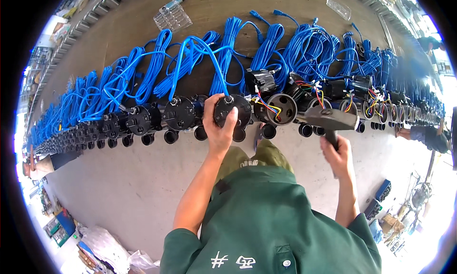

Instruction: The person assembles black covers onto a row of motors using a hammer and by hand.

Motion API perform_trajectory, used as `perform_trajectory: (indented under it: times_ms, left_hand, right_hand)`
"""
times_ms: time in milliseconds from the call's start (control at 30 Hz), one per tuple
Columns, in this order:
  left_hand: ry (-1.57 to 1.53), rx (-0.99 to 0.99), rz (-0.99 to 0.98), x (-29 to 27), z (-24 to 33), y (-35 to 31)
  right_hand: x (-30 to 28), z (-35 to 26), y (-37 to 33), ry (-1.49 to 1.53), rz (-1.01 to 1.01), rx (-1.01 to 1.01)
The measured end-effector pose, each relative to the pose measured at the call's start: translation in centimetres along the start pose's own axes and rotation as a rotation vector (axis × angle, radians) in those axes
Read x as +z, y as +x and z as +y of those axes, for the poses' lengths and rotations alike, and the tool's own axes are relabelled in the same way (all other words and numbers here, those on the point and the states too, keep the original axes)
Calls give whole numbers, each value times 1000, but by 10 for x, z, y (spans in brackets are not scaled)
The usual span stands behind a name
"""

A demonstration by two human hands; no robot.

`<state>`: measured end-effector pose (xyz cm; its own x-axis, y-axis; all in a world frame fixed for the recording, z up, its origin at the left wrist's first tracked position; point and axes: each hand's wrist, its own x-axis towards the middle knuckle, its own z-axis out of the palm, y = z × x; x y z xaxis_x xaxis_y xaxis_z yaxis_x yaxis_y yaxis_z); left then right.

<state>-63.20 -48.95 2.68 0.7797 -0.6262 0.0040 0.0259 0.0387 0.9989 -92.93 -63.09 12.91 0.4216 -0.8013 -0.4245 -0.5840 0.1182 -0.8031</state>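
Observation:
My left hand [219, 133] is wrapped round a black round motor-like housing [239, 113] at the table's near edge. Its thumb lies over the disc-shaped end cap, where a thick blue cable [220, 70] enters through a metal fitting. To the right, my right hand [339, 158] grips a hammer [332, 120] by its dark handle, the head raised above the row and apart from the held housing. Beside the left hand stands an open housing [284, 109] with coloured wires coming out. A capped housing [179, 113] sits on the other side.
Bundled blue cables [271, 45] lie behind the long row of housings on the brown table [295, 3]. Clear plastic trays [172, 18] are farther back. At the far left, another person's hand [33, 168] shows by the row; a dark sleeve [431, 140] is at the right.

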Motion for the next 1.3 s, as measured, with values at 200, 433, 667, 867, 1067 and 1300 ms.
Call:
perform_trajectory:
  times_ms: [200,433,667,867,1067,1300]
  left_hand:
    - [43,47,-1,-3,-3,3]
    - [14,43,-47,-7,-2,6]
    - [79,119,-33,-4,0,6]
    - [91,168,-3,-3,-8,7]
    - [127,235,-2,3,0,10]
    - [106,242,-10,0,0,8]
  right_hand:
    - [37,-36,3,-304,-153,-63]
    - [64,-40,15,-277,-269,-51]
    - [74,-48,16,-260,-316,7]
    - [55,-108,5,-101,-267,-320]
    - [81,-91,25,-394,-280,-405]
    - [76,-110,7,-319,-238,-562]
